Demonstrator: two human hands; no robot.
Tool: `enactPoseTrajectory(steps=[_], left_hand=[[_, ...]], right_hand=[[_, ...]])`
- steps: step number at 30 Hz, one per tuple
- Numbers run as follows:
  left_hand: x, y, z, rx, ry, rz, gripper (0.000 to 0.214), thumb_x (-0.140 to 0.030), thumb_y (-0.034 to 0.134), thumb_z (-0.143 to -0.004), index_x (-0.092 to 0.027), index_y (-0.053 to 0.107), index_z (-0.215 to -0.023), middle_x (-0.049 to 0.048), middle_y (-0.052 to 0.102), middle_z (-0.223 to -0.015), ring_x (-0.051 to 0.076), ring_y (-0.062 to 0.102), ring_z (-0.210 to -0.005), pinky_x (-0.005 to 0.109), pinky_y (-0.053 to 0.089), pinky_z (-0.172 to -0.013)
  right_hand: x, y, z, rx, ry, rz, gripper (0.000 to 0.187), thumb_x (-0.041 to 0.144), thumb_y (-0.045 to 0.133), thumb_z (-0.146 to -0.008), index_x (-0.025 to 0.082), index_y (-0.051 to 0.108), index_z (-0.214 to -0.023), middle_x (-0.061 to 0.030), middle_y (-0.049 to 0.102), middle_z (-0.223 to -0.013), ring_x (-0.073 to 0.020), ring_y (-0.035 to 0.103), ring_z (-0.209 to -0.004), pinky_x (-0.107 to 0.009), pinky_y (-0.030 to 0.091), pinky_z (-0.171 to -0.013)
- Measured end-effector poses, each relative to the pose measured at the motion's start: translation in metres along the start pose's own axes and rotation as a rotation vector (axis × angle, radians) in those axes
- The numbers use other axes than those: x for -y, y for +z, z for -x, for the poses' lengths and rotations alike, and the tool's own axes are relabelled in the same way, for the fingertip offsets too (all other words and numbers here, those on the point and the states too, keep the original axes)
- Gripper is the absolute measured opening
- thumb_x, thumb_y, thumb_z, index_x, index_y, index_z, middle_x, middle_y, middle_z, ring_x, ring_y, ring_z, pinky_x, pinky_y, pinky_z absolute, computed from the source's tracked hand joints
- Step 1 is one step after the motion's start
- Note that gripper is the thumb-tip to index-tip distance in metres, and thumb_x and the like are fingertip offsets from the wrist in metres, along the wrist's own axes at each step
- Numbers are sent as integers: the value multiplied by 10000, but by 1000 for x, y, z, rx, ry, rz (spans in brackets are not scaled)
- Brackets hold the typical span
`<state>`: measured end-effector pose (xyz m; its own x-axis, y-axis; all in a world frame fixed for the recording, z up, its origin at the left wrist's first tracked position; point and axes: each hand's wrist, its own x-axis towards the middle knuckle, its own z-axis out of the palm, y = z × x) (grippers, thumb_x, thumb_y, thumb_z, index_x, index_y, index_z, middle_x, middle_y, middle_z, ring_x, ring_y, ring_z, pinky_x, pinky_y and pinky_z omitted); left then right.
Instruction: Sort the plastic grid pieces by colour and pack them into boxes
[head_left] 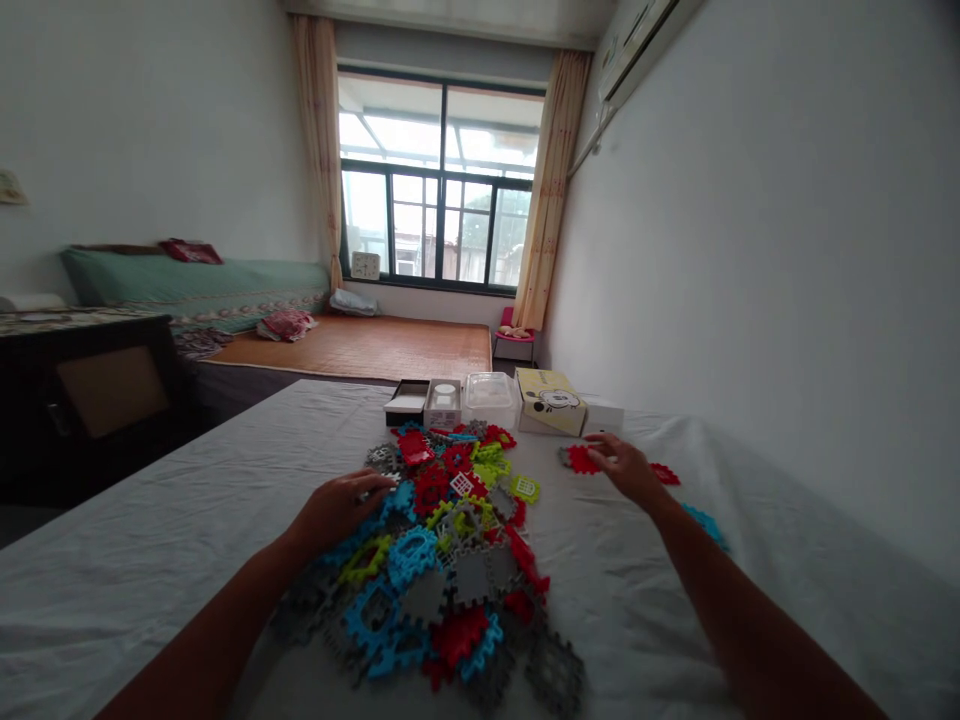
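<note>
A heap of interlocking plastic building tiles (472,575) in red, blue, green and grey lies in the middle of the covered table. At its left edge, my left hand (345,508) has its fingers bent together by the blue and grey tiles; a small pale bit shows at the fingertips, too unclear to name. Right of the heap, my right hand (621,466) pinches the edge of a red tile (580,460), which lies low over the cloth with a grey piece at its left end. Another red tile (664,474) and a blue tile (703,523) lie beyond my right wrist.
Along the table's far edge stand a black-edged box (407,402), a small box with a white round item (444,402), a clear plastic tub (489,398) and a yellow carton (551,402). A wrinkled pale cloth (172,560) covers the table. Behind is a bed (390,342); a wall rises at right.
</note>
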<state>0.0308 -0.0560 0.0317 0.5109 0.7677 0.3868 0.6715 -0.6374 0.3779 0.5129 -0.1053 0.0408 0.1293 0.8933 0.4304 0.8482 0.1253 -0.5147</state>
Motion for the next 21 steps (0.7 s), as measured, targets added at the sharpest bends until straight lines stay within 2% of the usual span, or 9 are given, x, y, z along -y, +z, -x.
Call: enactPoseTrajectory(steps=[1,3,5,8,11,15,18,21], left_hand=[[0,0,0,-4,0,-3,329,-442,421,-875,-290,686,-998,-3,687,-966,152,638,-733,216,498,-690],[0,0,0,-7,-6,-9,329,-440,420,-877,-287,685,-999,-4,687,-975,150,641,-724,214,498,-683],[0,0,0,-1,-16,-17,327,-441,425,-875,-284,685,-996,-6,687,-981,148,643,-709,215,497,-678],[0,0,-1,11,-15,-24,318,-440,432,-872,-286,685,-991,-10,689,-983,149,645,-709,214,497,-679],[4,2,-1,10,1,-21,311,-438,433,-873,-295,682,-994,-15,688,-998,156,648,-750,211,496,-688],[7,3,0,7,-9,-15,323,-451,432,-871,-293,681,-1003,-8,686,-1014,161,647,-752,213,499,-683],[6,2,0,9,-17,-6,334,-465,430,-867,-292,683,-1001,-5,685,-1022,163,644,-749,218,501,-689],[3,1,-1,8,-30,5,347,-486,436,-854,-289,690,-982,1,690,-1008,168,641,-745,224,504,-696]], right_hand=[[-22,-8,-3,-149,118,104,330,378,483,-807,217,606,-1067,-45,715,-956,-185,663,-876,-283,499,-753],[-66,-24,-2,-284,252,204,358,373,450,-799,187,586,-1073,-92,707,-970,-223,655,-908,-327,486,-769],[-102,-37,5,-325,329,254,377,369,435,-779,163,586,-1056,-120,704,-957,-250,651,-912,-354,481,-767],[-137,-45,17,-302,390,304,379,352,440,-747,140,618,-1006,-132,706,-947,-253,655,-899,-345,488,-760],[-153,-42,23,-255,422,361,386,325,416,-758,145,647,-1010,-140,694,-1006,-263,641,-940,-365,475,-807],[-164,-34,26,-204,487,444,447,405,426,-781,195,632,-1118,-158,684,-1023,-349,605,-967,-506,443,-803],[-164,-28,29,-108,475,467,471,465,488,-758,263,610,-1165,-140,677,-1054,-400,573,-990,-579,432,-751],[-152,-21,29,-12,412,496,447,451,455,-801,316,571,-1211,-118,641,-1149,-404,521,-1063,-635,405,-755]])
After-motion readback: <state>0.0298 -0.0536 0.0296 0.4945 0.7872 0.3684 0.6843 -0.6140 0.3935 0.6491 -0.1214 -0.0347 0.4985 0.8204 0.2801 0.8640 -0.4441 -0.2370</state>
